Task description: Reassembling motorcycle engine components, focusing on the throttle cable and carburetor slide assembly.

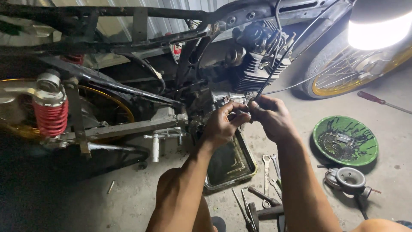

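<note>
Fingertips of left hand [223, 124] and right hand [270, 117] hide whatever they pinch; hammer [262, 210] below them cut off by frame edge.

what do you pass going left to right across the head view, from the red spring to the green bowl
red shock spring → silver footpeg bracket → left hand → right hand → green bowl holding dark oily parts

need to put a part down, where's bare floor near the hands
Bare concrete lies between the green bowl and the red-handled screwdriver, and left of the metal tray. Crowded: wrenches and hammers below the right hand.
</note>
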